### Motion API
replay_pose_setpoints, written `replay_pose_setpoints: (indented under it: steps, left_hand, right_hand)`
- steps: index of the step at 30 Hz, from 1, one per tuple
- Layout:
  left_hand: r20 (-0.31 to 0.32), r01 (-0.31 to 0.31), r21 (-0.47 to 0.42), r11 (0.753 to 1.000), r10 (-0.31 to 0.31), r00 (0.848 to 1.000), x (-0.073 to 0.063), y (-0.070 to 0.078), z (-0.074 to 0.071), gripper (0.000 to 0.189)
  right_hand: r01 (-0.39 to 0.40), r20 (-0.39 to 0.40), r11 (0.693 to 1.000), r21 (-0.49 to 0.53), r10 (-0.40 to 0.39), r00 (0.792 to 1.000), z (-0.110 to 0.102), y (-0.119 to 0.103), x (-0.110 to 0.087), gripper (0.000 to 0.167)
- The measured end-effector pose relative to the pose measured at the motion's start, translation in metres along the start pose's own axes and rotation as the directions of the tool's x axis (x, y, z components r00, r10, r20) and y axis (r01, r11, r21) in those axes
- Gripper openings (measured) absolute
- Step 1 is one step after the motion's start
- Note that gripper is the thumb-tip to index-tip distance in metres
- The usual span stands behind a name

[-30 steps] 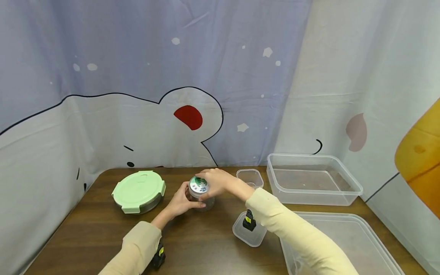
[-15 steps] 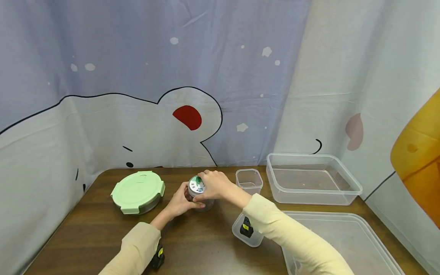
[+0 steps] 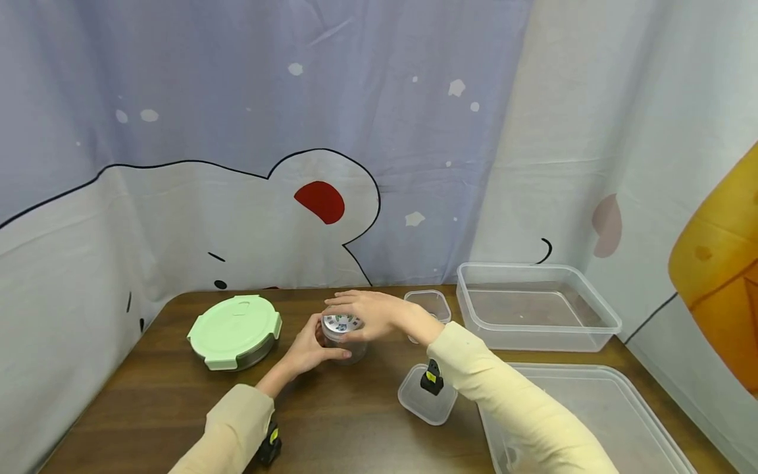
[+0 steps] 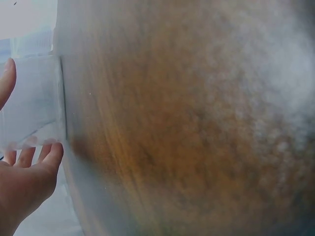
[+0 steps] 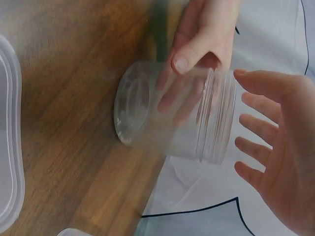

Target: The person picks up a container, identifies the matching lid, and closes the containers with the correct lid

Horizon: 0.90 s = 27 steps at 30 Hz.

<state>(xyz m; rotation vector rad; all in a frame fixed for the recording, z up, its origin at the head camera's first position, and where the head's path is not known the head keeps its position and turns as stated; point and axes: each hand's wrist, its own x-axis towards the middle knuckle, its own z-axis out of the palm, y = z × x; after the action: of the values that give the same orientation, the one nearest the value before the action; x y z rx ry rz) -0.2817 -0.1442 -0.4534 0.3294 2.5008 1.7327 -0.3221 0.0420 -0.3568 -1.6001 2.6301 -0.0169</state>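
Clear jar (image 3: 358, 350), lower centre of the head frame | your left hand (image 3: 304, 349) wraps its side | your right hand (image 3: 368, 313) spread wide at its top | risk: tipping, should your left hold slacken

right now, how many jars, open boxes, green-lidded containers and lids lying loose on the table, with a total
Jars: 1 (clear jar)
Open boxes: 2 (large box, small box)
Green-lidded containers: 1 (round container)
Loose lids: 2 (large lid, small lid)
Total: 6
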Motion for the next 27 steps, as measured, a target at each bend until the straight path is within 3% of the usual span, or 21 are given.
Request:
replay_pose_setpoints:
  steps: [6,12,16,20,27]
  left_hand:
    - [-0.017,0.01,0.013,1.0,-0.009,1.0,0.003,-0.004,0.0,0.085]
    - [-0.023,0.007,0.025,1.0,-0.007,1.0,0.002,-0.002,0.001,0.084]
    - [-0.034,-0.034,0.045,0.998,0.036,0.999,-0.002,-0.001,0.001,0.082]
    - [-0.041,-0.06,0.068,0.996,0.063,0.997,-0.003,-0.001,0.001,0.082]
    - [-0.017,0.008,0.021,1.0,-0.008,1.0,0.0,-0.002,0.001,0.079]
  right_hand:
    - [0.01,0.047,0.998,0.066,-0.013,0.999,0.001,0.007,0.002,0.059]
    - [-0.022,0.042,0.996,0.087,0.018,0.999,0.004,0.009,0.003,0.057]
    - [-0.046,0.029,0.996,0.073,0.044,0.999,0.003,0.006,0.004,0.054]
    - [-0.077,-0.006,0.997,0.029,0.077,0.997,0.002,0.002,0.004,0.053]
    - [-0.158,-0.112,0.986,-0.054,0.151,0.982,0.003,-0.008,0.006,0.049]
